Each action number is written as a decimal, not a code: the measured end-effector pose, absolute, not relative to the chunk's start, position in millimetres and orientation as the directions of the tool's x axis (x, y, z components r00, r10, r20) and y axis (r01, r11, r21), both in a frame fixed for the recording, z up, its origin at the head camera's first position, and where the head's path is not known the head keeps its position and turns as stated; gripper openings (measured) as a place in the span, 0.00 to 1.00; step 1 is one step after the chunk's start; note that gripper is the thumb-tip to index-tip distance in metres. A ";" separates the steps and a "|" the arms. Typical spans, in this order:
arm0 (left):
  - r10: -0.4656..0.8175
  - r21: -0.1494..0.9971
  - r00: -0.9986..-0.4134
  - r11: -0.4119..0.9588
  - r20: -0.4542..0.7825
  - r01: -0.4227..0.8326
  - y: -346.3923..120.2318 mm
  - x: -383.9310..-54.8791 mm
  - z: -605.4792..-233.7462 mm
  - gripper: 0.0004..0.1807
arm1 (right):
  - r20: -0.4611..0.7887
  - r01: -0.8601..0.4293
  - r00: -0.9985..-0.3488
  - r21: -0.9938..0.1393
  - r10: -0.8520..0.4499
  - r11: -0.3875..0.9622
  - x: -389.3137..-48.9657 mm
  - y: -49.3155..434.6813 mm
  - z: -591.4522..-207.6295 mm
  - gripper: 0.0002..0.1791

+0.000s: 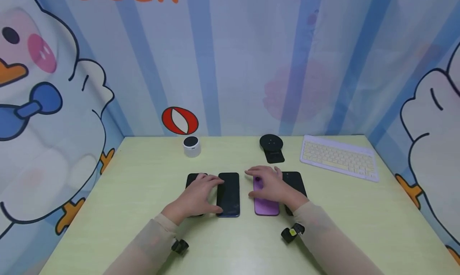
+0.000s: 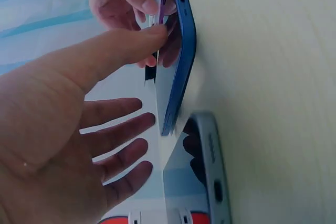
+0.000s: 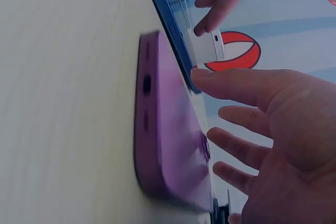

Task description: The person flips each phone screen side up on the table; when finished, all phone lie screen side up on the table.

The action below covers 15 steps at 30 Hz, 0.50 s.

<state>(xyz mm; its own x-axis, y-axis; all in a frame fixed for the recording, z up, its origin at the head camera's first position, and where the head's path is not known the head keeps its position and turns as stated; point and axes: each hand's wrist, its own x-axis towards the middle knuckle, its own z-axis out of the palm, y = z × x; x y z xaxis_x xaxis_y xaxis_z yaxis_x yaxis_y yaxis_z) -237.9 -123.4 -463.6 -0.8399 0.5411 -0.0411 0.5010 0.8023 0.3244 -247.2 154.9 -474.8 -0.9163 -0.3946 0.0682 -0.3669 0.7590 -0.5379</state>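
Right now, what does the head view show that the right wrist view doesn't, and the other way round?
Only the head view shows the pale keyboard and the person's sleeves. Only the right wrist view shows the port opening in the end of the purple phone. Both show that phone, the blue-edged phone, the white cylinder, the left hand and the right hand.

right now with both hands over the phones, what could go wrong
The left hand, at the glossy black phone with blue edges, could nudge the grey-edged dark phone beneath it. The right hand, over the glossy purple phone, could brush the flat black phone beside it.
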 end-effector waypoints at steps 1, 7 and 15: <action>0.542 0.334 -0.839 0.798 -0.038 0.501 -120.3 -237.2 -463.8 0.45 | 0.069 -0.366 -0.917 -0.540 -0.393 0.758 -246.3 159.2 -474.8 0.38; 0.587 0.407 -0.810 0.746 -0.025 0.528 -99.3 -236.1 -466.1 0.39 | 0.093 -0.361 -0.924 -0.535 -0.371 0.764 -245.1 184.5 -475.1 0.33; 0.643 0.387 -0.765 0.716 -0.040 0.581 -65.1 -240.7 -469.7 0.38 | 0.121 -0.333 -0.940 -0.521 -0.318 0.786 -244.8 218.4 -478.2 0.29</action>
<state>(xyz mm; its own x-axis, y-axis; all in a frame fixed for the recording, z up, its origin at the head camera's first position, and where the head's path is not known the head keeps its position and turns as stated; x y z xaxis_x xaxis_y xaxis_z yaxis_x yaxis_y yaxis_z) -240.7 -65.1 -469.7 -0.7651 0.6427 -0.0397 0.5813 0.7159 0.3867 -244.8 218.4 -478.2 -0.9404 -0.3179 0.1207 -0.3326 0.7862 -0.5209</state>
